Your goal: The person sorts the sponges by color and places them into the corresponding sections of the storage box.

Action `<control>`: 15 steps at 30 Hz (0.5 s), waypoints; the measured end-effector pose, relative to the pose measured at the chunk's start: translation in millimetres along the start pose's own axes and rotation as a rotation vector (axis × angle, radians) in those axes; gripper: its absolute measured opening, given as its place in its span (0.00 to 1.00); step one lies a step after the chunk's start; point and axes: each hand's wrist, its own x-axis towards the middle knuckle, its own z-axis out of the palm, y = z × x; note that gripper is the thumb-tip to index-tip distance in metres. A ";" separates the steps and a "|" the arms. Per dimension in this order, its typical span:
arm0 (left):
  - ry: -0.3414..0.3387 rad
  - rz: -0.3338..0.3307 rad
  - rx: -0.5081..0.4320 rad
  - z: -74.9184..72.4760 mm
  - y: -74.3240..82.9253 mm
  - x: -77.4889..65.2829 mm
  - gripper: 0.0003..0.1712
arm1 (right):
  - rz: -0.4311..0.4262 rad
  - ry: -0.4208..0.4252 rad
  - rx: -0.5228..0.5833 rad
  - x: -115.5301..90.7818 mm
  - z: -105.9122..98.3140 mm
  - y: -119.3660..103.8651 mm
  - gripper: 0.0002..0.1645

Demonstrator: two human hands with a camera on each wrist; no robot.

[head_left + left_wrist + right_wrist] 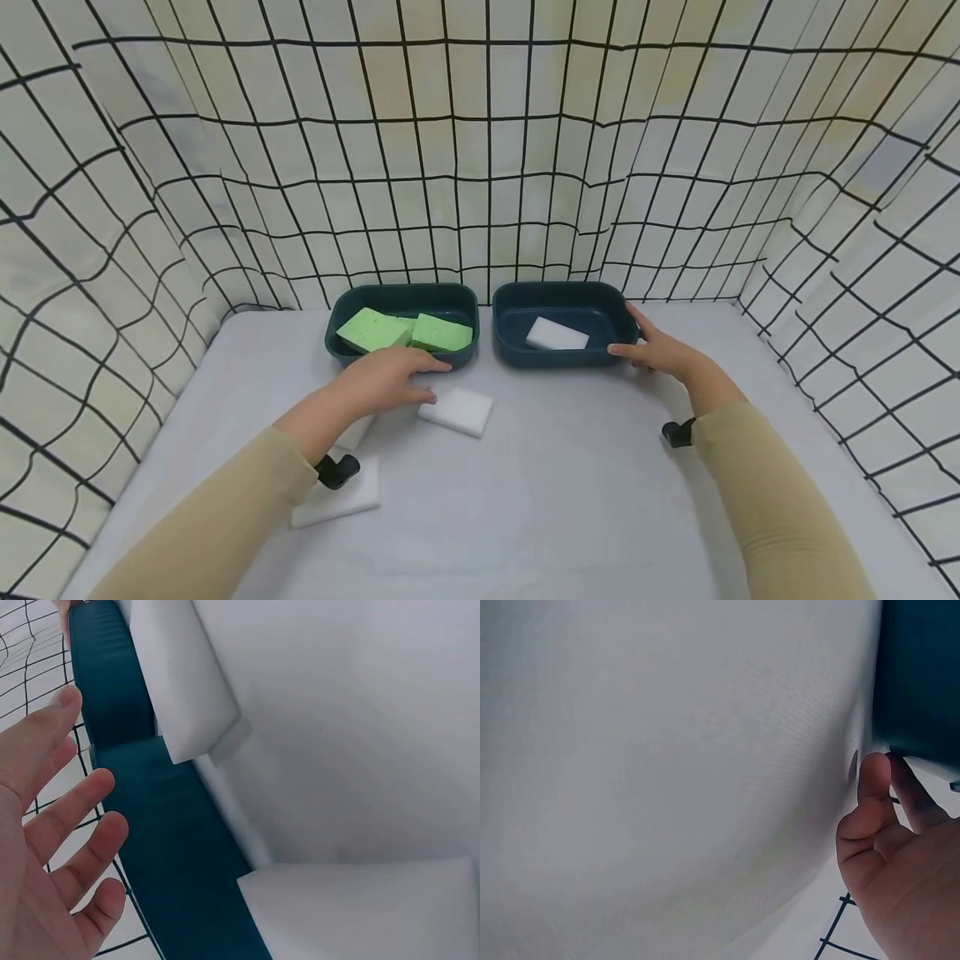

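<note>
My left hand (385, 379) hovers over the front of the left dark teal container (405, 292), fingers loosely spread and nothing in them. Two bright green sponge blocks (442, 333) lie inside that container. Just below my left fingertips, a white sponge block (459, 411) lies flat on the table. At the right end of the right dark teal container (555, 358), my right hand (666, 352) grips the corner, thumb at the front rim and fingers along the side. One white sponge block (557, 335) rests inside this container.
Near my left wrist, another white block (348, 496) lies on the white-covered table (570, 500), and one more (354, 435) is partly hidden by the hand. Black wire grid panels (487, 175) stand behind and on both sides.
</note>
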 end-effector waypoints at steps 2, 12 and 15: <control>-0.009 -0.003 0.004 2.3 -2.1 0.2 0.31 | 0.010 0.002 0.006 0.4 -0.9 1.0 0.64; -0.095 -0.030 0.028 16.6 -9.8 3.2 0.32 | 0.026 -0.005 0.017 1.7 -2.1 1.1 0.63; -0.100 -0.023 0.030 19.7 -10.6 3.8 0.32 | 0.021 -0.007 0.000 -0.7 -2.4 -0.5 0.63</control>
